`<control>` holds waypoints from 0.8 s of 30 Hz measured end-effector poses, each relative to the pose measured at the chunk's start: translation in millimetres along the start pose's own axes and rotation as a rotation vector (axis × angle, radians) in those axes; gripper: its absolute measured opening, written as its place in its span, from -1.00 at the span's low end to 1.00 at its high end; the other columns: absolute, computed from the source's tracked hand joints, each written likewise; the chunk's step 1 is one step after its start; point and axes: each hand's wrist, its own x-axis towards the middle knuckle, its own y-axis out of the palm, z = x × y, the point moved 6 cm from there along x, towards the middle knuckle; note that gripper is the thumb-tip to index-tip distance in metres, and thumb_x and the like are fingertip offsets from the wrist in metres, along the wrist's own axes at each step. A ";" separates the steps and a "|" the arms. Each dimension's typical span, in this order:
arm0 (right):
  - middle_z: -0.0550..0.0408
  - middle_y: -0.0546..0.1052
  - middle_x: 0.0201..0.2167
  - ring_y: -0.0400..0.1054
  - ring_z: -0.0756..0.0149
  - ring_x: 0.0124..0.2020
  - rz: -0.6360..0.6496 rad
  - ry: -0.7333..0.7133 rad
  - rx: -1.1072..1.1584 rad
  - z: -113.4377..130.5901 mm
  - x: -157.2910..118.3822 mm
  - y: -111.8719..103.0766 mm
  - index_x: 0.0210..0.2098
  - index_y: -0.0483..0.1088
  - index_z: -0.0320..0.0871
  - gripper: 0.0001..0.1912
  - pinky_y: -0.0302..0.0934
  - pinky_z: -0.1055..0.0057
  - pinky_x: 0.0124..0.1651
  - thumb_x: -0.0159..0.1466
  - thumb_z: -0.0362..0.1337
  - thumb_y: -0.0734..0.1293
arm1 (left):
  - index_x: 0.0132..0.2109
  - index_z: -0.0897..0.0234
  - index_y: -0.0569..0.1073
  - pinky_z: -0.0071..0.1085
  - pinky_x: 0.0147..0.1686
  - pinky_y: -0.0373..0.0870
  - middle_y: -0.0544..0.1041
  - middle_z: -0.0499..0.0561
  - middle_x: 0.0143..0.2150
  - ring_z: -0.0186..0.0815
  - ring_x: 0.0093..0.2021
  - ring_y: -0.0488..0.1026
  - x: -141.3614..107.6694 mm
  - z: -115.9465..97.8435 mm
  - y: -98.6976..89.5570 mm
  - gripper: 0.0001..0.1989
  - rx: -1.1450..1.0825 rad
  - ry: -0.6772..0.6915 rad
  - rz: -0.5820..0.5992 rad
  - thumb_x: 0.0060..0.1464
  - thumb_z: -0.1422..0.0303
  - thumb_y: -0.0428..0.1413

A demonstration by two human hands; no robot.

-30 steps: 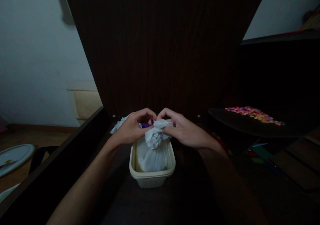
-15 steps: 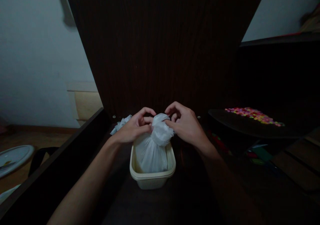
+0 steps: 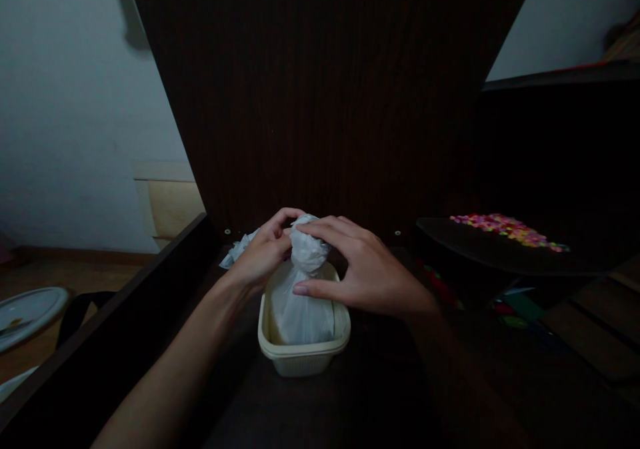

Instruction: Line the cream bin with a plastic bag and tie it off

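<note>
Between my two hands is the white plastic bag, its top gathered into a crumpled bunch. My left grip is at the left side of that bunch, fingers bent and touching it; the tips go out of sight behind the plastic, so I cannot tell whether they are clamped on it. My right grip is spread, fingers laid over the bunch from the right, thumb well apart from them and lower, against the bag just under the bunch.

Directly below both grips, the bag's full body sits inside a cream container with a rounded rim, which stands on the dark desk. Just beyond my left grip, on its outer side, lies some crumpled whitish plastic, partly hidden by my hand. A dark wooden panel rises behind both grips. Well to the right of my right grip, a strip of small, brightly coloured pieces lies on a dark ledge.
</note>
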 end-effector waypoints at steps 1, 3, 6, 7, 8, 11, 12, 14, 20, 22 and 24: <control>-0.07 0.52 0.11 0.39 0.03 0.08 0.000 0.013 -0.037 -2.7 0.6 3.3 0.15 0.42 -0.15 -0.34 0.29 0.08 0.12 0.14 -0.06 0.58 | -0.05 0.22 0.46 -0.55 -0.45 0.28 0.55 -0.10 -0.34 -0.43 -0.46 0.40 -0.2 -0.4 0.7 -0.58 0.009 0.000 0.004 -0.11 0.44 0.32; -0.07 0.55 0.07 0.41 0.04 0.04 -0.009 0.019 -0.063 -7.7 1.9 7.2 0.12 0.44 -0.16 -0.46 0.30 0.10 0.08 0.20 -0.13 0.54 | 0.06 0.18 0.47 -0.55 -0.46 0.25 0.56 -0.09 -0.33 -0.43 -0.47 0.39 -0.5 -2.5 2.1 -0.52 0.048 0.007 0.027 -0.05 0.42 0.30; -0.01 0.59 -0.02 0.44 0.13 -0.02 -0.044 -0.004 0.007 -11.9 3.5 4.2 0.02 0.49 -0.14 -0.70 0.30 0.19 0.04 0.29 -0.34 0.45 | 0.08 0.20 0.53 -0.54 -0.52 0.14 0.53 -0.10 -0.38 -0.46 -0.52 0.30 -0.6 -8.8 0.9 -0.53 0.171 0.044 0.041 -0.03 0.44 0.25; 0.01 0.60 -0.06 0.45 0.16 -0.05 -0.063 -0.007 0.045 -12.9 3.8 1.0 -0.03 0.51 -0.13 -0.75 0.30 0.22 0.02 0.29 -0.40 0.42 | 0.03 0.23 0.57 -0.53 -0.53 0.13 0.52 -0.10 -0.40 -0.46 -0.52 0.29 -0.5 -11.3 -0.2 -0.58 0.216 0.058 0.041 -0.05 0.45 0.24; 0.02 0.60 -0.10 0.46 0.18 -0.08 -0.089 -0.006 0.082 -14.0 3.9 -2.9 -0.08 0.52 -0.13 -0.77 0.31 0.25 -0.01 0.28 -0.45 0.40 | -0.04 0.27 0.60 -0.53 -0.52 0.14 0.52 -0.09 -0.42 -0.45 -0.52 0.28 -0.4 -13.5 -1.4 -0.63 0.257 0.069 0.040 -0.06 0.45 0.23; 0.07 0.56 -0.21 0.45 0.26 -0.17 -0.178 0.029 0.199 -18.7 3.8 -13.5 -0.21 0.53 -0.14 -0.79 0.30 0.33 -0.12 0.26 -0.54 0.34 | -0.18 0.33 0.60 -0.49 -0.43 0.23 0.52 -0.07 -0.41 -0.41 -0.44 0.35 -0.4 -18.0 -4.6 -0.76 0.344 0.070 0.055 -0.09 0.43 0.26; 0.09 0.55 -0.25 0.45 0.29 -0.21 -0.199 0.058 0.254 -21.4 3.9 -15.2 -0.23 0.52 -0.14 -0.79 0.29 0.35 -0.16 0.26 -0.54 0.33 | -0.19 0.34 0.59 -0.48 -0.39 0.26 0.53 -0.06 -0.39 -0.39 -0.41 0.38 -0.8 -18.3 -5.2 -0.76 0.371 0.059 0.069 -0.08 0.41 0.28; 0.13 0.52 -0.32 0.42 0.35 -0.34 -0.221 0.133 0.402 -27.7 4.4 -15.1 -0.26 0.49 -0.14 -0.82 0.29 0.39 -0.27 0.26 -0.52 0.31 | -0.18 0.34 0.55 -0.45 -0.34 0.30 0.53 -0.06 -0.36 -0.35 -0.36 0.42 -2.0 -17.6 -4.9 -0.72 0.413 0.035 0.111 -0.07 0.35 0.34; 0.16 0.54 -0.29 0.36 0.41 -0.55 -0.265 0.259 0.800 -40.1 6.0 -9.1 -0.13 0.41 -0.07 -0.79 0.24 0.46 -0.58 0.24 -0.39 0.36 | -0.12 0.27 0.40 -0.41 -0.16 0.42 0.52 -0.05 -0.18 -0.33 -0.18 0.48 -6.8 -11.4 9.0 -0.58 0.279 0.073 0.302 -0.09 0.44 0.42; 0.19 0.50 -0.37 0.30 0.44 -0.60 -0.252 0.257 0.809 -43.4 6.1 -8.2 -0.15 0.45 -0.08 -0.80 0.20 0.47 -0.60 0.22 -0.40 0.35 | -0.02 0.23 0.37 -0.39 -0.11 0.45 0.53 -0.03 -0.14 -0.31 -0.13 0.51 -7.9 -7.2 14.3 -0.50 0.195 0.053 0.374 -0.07 0.51 0.40; 0.19 0.46 -0.44 0.27 0.45 -0.59 -0.251 0.263 0.827 -47.5 5.7 -8.1 -0.27 0.47 -0.11 -0.88 0.16 0.49 -0.60 0.20 -0.40 0.34 | 0.07 0.21 0.34 -0.37 -0.09 0.47 0.54 -0.01 -0.10 -0.29 -0.10 0.53 -8.3 -4.9 16.6 -0.42 0.146 0.039 0.416 -0.05 0.55 0.38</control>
